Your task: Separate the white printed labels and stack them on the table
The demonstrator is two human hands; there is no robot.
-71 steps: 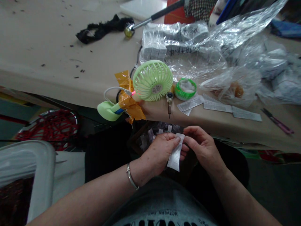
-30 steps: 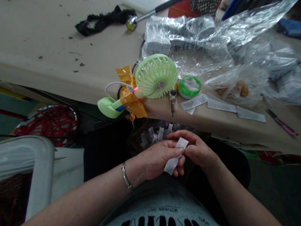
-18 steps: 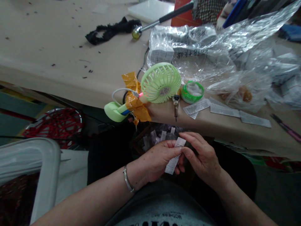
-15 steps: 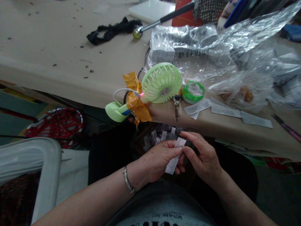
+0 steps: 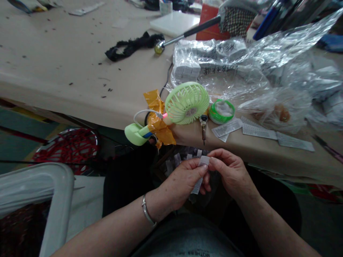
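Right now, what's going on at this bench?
A person's left hand pinches a small printed strip between thumb and fingers, below the table edge. The right hand is at the strip's upper end; whether it grips it is hard to tell. On the table, a green fan stands by a pointed tool and a green-rimmed tub, with more printed strips lying to the right.

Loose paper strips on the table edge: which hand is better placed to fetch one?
Probably the right hand: it is nearer the loose strips, while the left hand holds another strip under its thumb. The right fingers are at that strip's edge too.
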